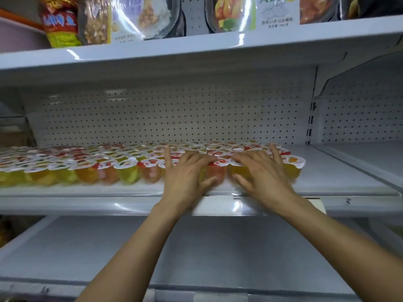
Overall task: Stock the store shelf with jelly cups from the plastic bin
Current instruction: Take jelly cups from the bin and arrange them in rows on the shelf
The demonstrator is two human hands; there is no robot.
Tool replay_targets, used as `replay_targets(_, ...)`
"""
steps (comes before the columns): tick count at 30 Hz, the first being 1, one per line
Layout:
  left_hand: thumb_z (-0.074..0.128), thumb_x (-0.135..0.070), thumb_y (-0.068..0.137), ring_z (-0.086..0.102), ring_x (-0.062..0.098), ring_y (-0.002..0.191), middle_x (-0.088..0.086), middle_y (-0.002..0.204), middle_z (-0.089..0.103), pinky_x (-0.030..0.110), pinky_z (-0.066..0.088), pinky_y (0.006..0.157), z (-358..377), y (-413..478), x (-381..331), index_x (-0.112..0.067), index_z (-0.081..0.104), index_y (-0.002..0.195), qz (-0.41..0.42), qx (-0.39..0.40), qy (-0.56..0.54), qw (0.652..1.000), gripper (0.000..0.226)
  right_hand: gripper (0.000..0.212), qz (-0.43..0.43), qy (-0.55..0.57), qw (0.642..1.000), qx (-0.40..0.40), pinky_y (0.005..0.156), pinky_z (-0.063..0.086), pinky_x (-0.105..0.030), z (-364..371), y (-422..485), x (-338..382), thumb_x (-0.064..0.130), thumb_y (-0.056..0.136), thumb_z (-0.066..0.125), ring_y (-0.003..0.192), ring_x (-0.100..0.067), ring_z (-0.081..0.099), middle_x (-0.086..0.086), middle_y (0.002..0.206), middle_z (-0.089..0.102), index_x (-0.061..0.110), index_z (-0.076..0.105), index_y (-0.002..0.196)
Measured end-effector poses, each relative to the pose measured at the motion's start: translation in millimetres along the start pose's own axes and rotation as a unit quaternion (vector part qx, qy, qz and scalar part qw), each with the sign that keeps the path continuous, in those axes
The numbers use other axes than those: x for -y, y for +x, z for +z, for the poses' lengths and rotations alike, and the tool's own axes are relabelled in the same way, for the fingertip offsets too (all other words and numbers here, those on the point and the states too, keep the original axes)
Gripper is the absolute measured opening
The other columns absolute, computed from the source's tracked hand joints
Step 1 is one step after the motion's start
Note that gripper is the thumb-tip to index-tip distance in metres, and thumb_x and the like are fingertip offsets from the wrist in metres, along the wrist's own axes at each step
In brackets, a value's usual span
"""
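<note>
Far left: jelly cups (65, 168) packed tight in rows across the middle shelf (340, 171), front row lined up near the lip. Top shelf above has snack bags (61, 22) and meal trays (152, 16), not our concern.

Center: our left hand (187, 175) sits palm-down on the front cups, fingers spread, thumb curled round the front of a pink/red cup (216, 173). Looks like pressing or nudging, not a lift; some motion blur, so can't tell exact grip.

Right of that: our right hand (259, 171) also splayed wide over cup lids, thumb down against a yellow cup (239, 171). Last cup (293, 165) marks the right end of the block. Beyond it the shelf is bare to the upright.

Plastic bin: not in view.

Risks, imo:
- Cups at the front edge w/ little margin; a push toward us could tip one off onto the lower shelf (196, 247).
- Pressing on foil lids too hard could pop a seal.
- Sideways shove could ripple the rows and knock neighbours askew.
</note>
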State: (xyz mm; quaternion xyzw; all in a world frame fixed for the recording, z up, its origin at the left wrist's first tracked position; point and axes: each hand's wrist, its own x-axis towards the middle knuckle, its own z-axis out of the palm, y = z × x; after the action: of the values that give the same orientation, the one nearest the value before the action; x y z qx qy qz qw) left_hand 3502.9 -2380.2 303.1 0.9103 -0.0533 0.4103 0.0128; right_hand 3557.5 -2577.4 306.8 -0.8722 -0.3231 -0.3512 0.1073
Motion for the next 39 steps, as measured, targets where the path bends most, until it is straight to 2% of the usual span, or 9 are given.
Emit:
replay_targets(6,0.035,-0.07,0.079,0.055,0.01,0.119,-0.017,0.118,0.065,0.06,0.003,0.115,4,7,7,-0.041,0.061,0.123,0.019,-0.004,0.005,1.0,0.059,0.036,0.007,0.009,0.999,-0.032,0.116,0.015,-0.048,3,0,1,0.044,0.089,0.053,0.117,-0.021,0.056,0.002,0.12,0.064,0.028,0.065,0.12)
replay_targets(13,0.046,-0.076,0.072,0.053,0.014,0.123,-0.011,0.129,0.06,0.058,-0.001,0.115,-17,-13,63,-0.036,0.05,0.137,0.004,-0.061,0.022,0.998,0.077,0.055,0.003,0.026,0.998,-0.064,0.116,0.012,-0.048,7,3,22,0.053,0.085,0.039,0.124,-0.022,0.049,-0.002,0.129,0.058,0.024,0.059,0.127)
replay_targets(20,0.041,-0.073,0.072,0.055,0.015,0.121,-0.012,0.123,0.065,0.066,0.009,0.112,-27,-29,105,-0.036,0.057,0.13,-0.011,-0.046,0.039,0.998,0.071,0.054,-0.041,-0.02,0.997,-0.069,0.113,0.014,-0.052,25,26,71,0.056,0.079,0.048,0.112,-0.022,0.057,0.001,0.118,0.064,0.024,0.063,0.12)
replay_targets(22,0.043,-0.073,0.071,0.056,0.016,0.12,-0.012,0.117,0.067,0.064,0.007,0.112,-27,-28,108,-0.037,0.06,0.125,-0.003,-0.047,0.03,0.998,0.068,0.047,-0.045,-0.041,0.995,-0.073,0.112,0.014,-0.051,30,31,77,0.052,0.078,0.062,0.108,-0.023,0.061,0.0,0.111,0.067,0.023,0.066,0.115)
replay_targets(25,0.056,-0.071,0.07,0.056,0.018,0.122,-0.015,0.113,0.069,0.061,0.0,0.112,-24,-23,110,-0.04,0.064,0.119,0.017,-0.031,0.025,0.999,0.059,0.045,-0.037,-0.046,0.994,-0.096,0.11,0.016,-0.047,36,34,85,0.037,0.069,0.083,0.1,-0.024,0.066,-0.002,0.104,0.07,0.02,0.069,0.108)
replay_targets(29,0.073,-0.064,0.066,0.054,0.019,0.122,-0.015,0.112,0.069,0.065,-0.001,0.111,-23,-19,111,-0.04,0.067,0.113,0.021,-0.013,0.022,0.999,0.053,0.045,-0.019,-0.036,0.994,-0.097,0.109,0.019,-0.046,39,36,94,0.029,0.066,0.087,0.097,-0.028,0.066,-0.006,0.101,0.07,0.017,0.069,0.105)
replay_targets(32,0.065,-0.069,0.067,0.051,0.018,0.125,-0.013,0.121,0.065,0.069,0.002,0.111,-27,-22,118,-0.039,0.061,0.124,0.024,-0.017,0.018,0.999,0.065,0.042,-0.004,-0.045,0.994,-0.101,0.11,0.019,-0.048,40,33,99,0.033,0.071,0.082,0.102,-0.027,0.064,-0.004,0.106,0.068,0.02,0.068,0.108)
replay_targets(35,0.043,-0.078,0.069,0.049,0.015,0.128,-0.013,0.13,0.061,0.066,0.001,0.112,-41,-29,143,-0.039,0.052,0.134,-0.012,-0.047,0.02,0.999,0.076,0.042,0.008,-0.025,0.992,-0.12,0.114,0.017,-0.05,41,28,110,0.045,0.085,0.055,0.114,-0.025,0.057,-0.004,0.118,0.063,0.021,0.062,0.119)
replay_targets(39,0.066,-0.068,0.07,0.052,0.019,0.125,-0.012,0.124,0.064,0.067,0.003,0.113,-51,-47,181,-0.036,0.057,0.13,-0.006,-0.051,0.031,0.998,0.069,0.047,-0.016,-0.005,0.992,-0.128,0.114,0.018,-0.052,48,34,140,0.046,0.085,0.048,0.116,-0.023,0.054,-0.003,0.123,0.06,0.021,0.06,0.122)
